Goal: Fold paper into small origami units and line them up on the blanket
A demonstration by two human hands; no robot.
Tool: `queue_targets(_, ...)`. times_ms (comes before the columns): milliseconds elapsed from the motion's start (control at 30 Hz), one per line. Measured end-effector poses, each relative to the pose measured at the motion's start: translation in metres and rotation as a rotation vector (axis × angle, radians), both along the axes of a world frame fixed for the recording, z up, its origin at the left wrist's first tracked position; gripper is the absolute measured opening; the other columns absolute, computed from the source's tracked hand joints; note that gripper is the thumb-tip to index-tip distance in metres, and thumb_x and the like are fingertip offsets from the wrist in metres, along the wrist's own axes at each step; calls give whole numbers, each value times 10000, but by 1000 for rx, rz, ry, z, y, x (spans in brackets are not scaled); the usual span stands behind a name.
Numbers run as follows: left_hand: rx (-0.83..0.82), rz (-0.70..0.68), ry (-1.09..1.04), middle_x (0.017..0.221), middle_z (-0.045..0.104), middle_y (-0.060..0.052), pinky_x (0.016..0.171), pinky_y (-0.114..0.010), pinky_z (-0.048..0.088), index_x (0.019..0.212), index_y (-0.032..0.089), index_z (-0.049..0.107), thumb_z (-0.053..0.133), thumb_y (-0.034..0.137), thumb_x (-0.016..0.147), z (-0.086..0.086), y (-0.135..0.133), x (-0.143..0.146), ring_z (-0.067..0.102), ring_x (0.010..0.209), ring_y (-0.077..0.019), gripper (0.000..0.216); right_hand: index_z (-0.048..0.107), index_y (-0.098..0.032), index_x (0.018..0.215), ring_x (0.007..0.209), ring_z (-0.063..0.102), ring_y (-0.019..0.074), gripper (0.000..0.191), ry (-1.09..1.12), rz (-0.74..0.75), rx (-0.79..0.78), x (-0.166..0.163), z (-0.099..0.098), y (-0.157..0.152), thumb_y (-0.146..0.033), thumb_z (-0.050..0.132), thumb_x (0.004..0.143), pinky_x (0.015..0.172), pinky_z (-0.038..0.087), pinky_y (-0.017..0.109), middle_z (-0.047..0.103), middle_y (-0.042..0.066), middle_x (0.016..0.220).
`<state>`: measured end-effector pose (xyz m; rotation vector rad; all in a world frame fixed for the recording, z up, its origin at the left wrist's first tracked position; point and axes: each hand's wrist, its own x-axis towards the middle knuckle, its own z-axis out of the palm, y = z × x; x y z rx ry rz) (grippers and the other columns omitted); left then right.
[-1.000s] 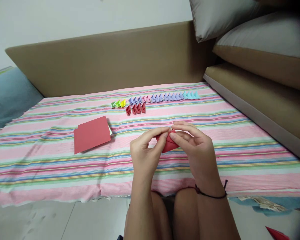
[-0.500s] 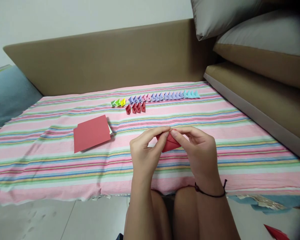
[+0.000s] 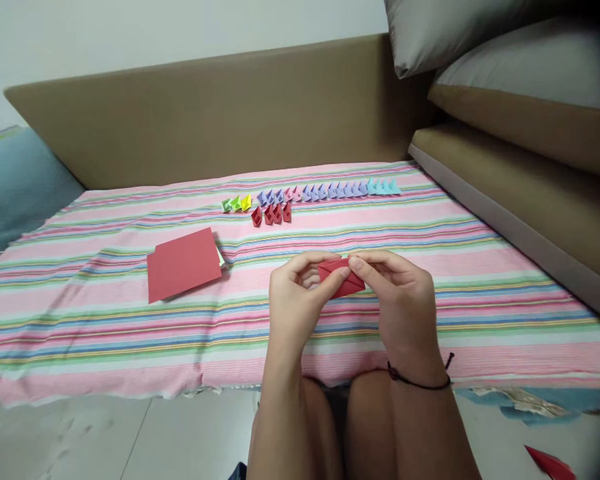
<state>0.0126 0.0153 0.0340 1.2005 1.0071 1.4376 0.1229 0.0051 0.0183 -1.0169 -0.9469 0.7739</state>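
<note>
Between my two hands is a small folded piece of red paper (image 3: 347, 287), held above the striped cloth. My left hand (image 3: 300, 293) pinches its left side, the thumb lying across the front face. My right hand (image 3: 403, 293) grips its upper right edge between thumb and fingers; a dark cord bracelet circles that wrist. Crease lines show on the paper's front, while its back is hidden by my fingers. Beyond the hands stand several small folded red paper pieces (image 3: 277, 214) in a short row.
A long row of folded purple paper pieces (image 3: 347, 191), with pink, blue, green and yellow ones, lies behind the red row. Red paper sheets (image 3: 185, 265) are stacked at left. Cushions (image 3: 525, 100) rise at right. A red folded paper (image 3: 549, 461) lies low at right.
My left thumb has slid from the top edge onto the front of the red paper. The paper is turned a little, showing more of its face.
</note>
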Motion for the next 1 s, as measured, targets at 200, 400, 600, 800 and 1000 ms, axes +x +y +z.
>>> queue_targets(200,-59,18,-9,666,717,-25,506,-193,504,713,149,728,812,205,576,2,1,-4,612,544,-100,170,725,-224,748,760,648,162,19,-9,19,-7,-2,1,0,-231,717,733,752,497,314,709,-8,762)
queue_targets(400,-83,-43,-97,749,745,-46,626,-218,542,765,159,749,784,217,627,-1,3,-3,673,677,-139,153,723,-214,731,730,646,151,10,30,-8,-17,-3,-1,1,-222,718,727,719,506,298,707,-6,744)
queue_targets(600,-79,-23,-119,735,743,-43,621,-210,534,745,158,742,791,216,617,-3,3,-3,673,665,-135,149,721,-217,730,719,645,143,4,37,-8,-7,-3,-1,2,-218,723,727,713,507,290,705,-13,735)
queue_targets(800,-118,-40,-144,673,718,-16,625,-202,528,743,155,712,784,249,641,-7,4,-7,650,614,-102,156,719,-215,735,723,643,138,9,53,-31,-19,0,0,1,-221,722,730,702,514,277,703,-14,733)
queue_targets(1000,-89,17,-128,687,708,-33,625,-220,524,688,133,684,769,252,652,-4,4,-9,635,617,-109,151,720,-217,735,731,645,141,8,51,-29,-14,-1,1,1,-226,719,734,727,515,289,704,-14,733)
